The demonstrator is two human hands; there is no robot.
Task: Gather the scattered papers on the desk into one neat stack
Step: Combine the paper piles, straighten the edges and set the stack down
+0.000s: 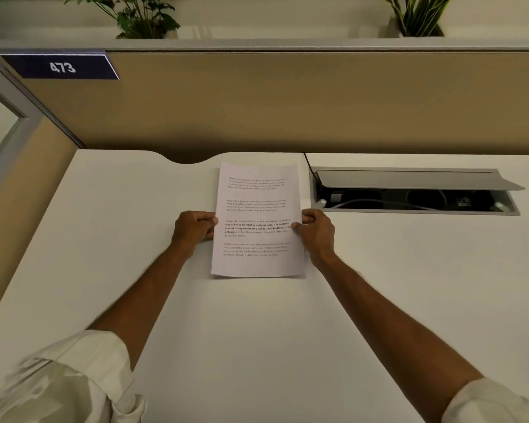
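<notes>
A stack of white printed papers [257, 209] is held upright-tilted over the white desk [119, 239], its bottom edge resting on or just above the desktop. My left hand [193, 228] grips the stack's left edge at mid height. My right hand [316, 232] grips the right edge opposite, thumb on the front sheet. The top sheet shows several short paragraphs of text. How many sheets lie behind it is hidden.
An open cable tray [409, 193] with a raised grey lid and cords sits in the desk just right of the papers. A beige partition [287, 102] with a "473" label [61, 67] closes the back; plants stand above it.
</notes>
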